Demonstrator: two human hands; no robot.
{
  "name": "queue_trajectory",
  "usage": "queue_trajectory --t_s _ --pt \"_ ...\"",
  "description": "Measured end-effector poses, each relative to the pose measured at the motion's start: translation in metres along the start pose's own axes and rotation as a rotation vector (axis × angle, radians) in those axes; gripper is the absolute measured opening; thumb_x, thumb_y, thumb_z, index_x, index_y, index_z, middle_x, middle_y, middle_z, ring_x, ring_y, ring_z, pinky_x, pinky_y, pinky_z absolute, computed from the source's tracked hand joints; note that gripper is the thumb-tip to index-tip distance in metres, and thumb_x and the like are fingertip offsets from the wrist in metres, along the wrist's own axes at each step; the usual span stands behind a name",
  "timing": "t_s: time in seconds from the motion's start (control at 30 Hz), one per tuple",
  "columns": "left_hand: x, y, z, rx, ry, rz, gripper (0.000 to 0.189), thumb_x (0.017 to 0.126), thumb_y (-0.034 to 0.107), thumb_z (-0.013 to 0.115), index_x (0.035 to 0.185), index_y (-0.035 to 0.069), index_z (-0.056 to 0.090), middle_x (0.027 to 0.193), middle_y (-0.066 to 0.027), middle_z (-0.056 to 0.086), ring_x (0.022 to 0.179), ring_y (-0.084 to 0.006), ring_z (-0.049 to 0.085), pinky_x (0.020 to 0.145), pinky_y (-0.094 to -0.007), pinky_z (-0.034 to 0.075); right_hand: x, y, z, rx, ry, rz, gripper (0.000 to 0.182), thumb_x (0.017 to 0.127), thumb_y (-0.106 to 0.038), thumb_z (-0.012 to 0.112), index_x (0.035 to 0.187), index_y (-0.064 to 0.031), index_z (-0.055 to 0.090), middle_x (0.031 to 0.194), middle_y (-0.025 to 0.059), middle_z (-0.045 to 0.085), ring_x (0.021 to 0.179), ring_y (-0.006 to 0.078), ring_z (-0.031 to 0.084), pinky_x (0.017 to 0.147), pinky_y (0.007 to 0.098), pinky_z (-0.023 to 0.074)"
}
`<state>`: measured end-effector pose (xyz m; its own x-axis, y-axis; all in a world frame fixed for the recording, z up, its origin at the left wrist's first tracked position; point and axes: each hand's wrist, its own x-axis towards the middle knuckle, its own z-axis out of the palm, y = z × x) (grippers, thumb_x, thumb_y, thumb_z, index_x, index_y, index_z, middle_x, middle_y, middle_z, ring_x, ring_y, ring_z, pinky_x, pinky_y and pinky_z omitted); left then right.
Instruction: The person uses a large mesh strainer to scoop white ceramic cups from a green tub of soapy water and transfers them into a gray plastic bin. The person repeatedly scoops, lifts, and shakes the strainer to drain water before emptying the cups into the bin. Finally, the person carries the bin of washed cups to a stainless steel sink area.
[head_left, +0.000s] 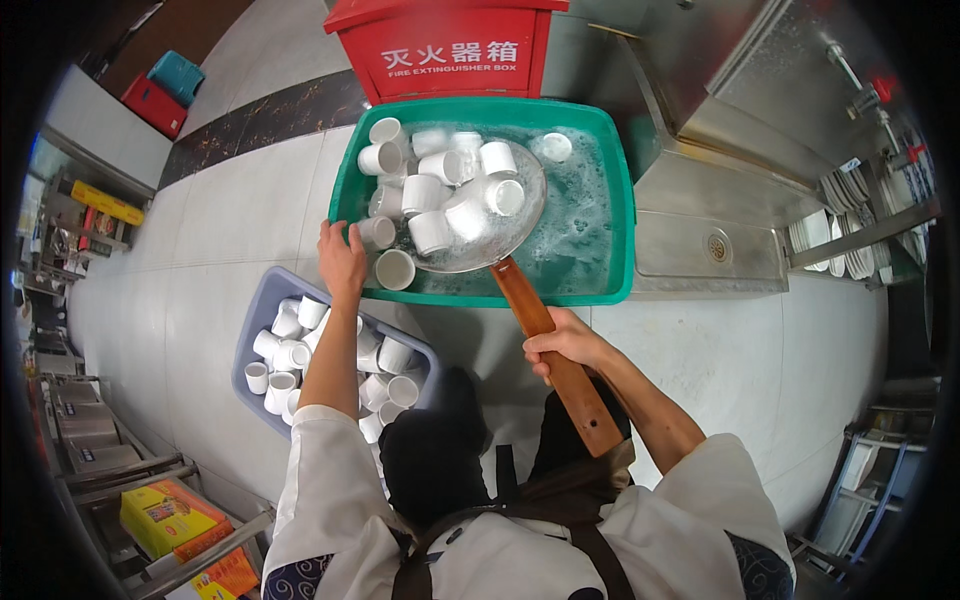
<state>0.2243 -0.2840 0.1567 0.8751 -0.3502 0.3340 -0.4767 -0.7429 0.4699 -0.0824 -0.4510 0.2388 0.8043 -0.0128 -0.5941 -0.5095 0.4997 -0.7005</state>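
Note:
My right hand (564, 345) is closed around the wooden handle (529, 300) of a large round wire-mesh skimmer (525, 225). The skimmer's head lies tilted in a green plastic tub (624, 247) of sudsy water, with several white cups (430, 231) on and against it. At the tub's left rim is my left hand (342, 259), its fingers over the edge beside a white cup (376, 232). Whether it grips the rim or that cup is unclear. Another cup (556, 147) sits apart in the suds at the tub's far right.
A grey-blue plastic bin (251, 341) heaped with white cups stands on the floor, partly under my left forearm. Behind the tub is a red fire extinguisher box (450, 52). A stainless-steel basin (682, 247) borders it on the right. Stacked plates (840, 232) sit on a rack farther right.

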Motion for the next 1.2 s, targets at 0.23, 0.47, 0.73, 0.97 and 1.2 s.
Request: queue_trajectory --t_s 0.23,0.47,0.73,0.97,1.2 --pt "0.002 -0.009 0.007 0.002 -0.031 -0.016 0.036 0.088 0.033 0.043 0.105 0.004 0.055 0.126 -0.0163 0.043 0.111 -0.0345 0.043 0.090 -0.0406 0.037 -0.027 0.006 -0.004 0.003 0.002 -0.015 0.028 0.074 -0.006 0.058 0.094 -0.0038 0.038 0.063 0.0090 0.049 0.048 0.0159 0.052 0.042 0.0313 0.0455" --pt "0.002 -0.007 0.006 0.006 -0.017 0.048 0.034 0.087 0.031 0.045 0.101 0.002 0.055 0.110 -0.0120 0.050 0.101 -0.0332 0.048 0.082 -0.0420 0.042 -0.056 0.019 -0.005 0.061 0.041 -0.022 0.035 0.074 -0.004 0.058 0.102 -0.0019 0.037 0.063 0.0082 0.049 0.047 0.0156 0.051 0.043 0.0310 0.0457" --pt "0.002 0.001 0.002 0.066 -0.031 0.053 0.033 0.086 0.031 0.047 0.104 0.003 0.054 0.111 -0.0119 0.049 0.104 -0.0325 0.047 0.084 -0.0407 0.042 -0.072 0.041 -0.002 0.137 0.033 -0.073 0.034 0.074 -0.003 0.058 0.101 -0.0021 0.038 0.062 0.0076 0.047 0.045 0.0152 0.049 0.043 0.0298 0.0434" --pt "0.009 0.015 -0.003 -0.052 0.092 0.446 0.042 0.076 0.016 0.059 0.116 0.007 0.049 0.128 -0.0165 0.042 0.114 -0.0348 0.042 0.093 -0.0393 0.037 -0.082 0.048 0.000 0.118 0.008 -0.125 0.033 0.073 -0.001 0.058 0.100 -0.0021 0.037 0.061 0.0074 0.047 0.046 0.0159 0.048 0.043 0.0304 0.0428" --pt "0.058 0.102 0.024 -0.064 -0.438 0.251 0.037 0.073 0.019 0.063 0.108 0.010 0.055 0.093 -0.0094 0.064 0.085 -0.0271 0.061 0.073 -0.0369 0.047 -0.091 0.052 -0.011 0.059 0.033 -0.081 0.035 0.072 0.000 0.057 0.100 -0.0012 0.036 0.061 0.0081 0.047 0.046 0.0165 0.049 0.043 0.0310 0.0428"
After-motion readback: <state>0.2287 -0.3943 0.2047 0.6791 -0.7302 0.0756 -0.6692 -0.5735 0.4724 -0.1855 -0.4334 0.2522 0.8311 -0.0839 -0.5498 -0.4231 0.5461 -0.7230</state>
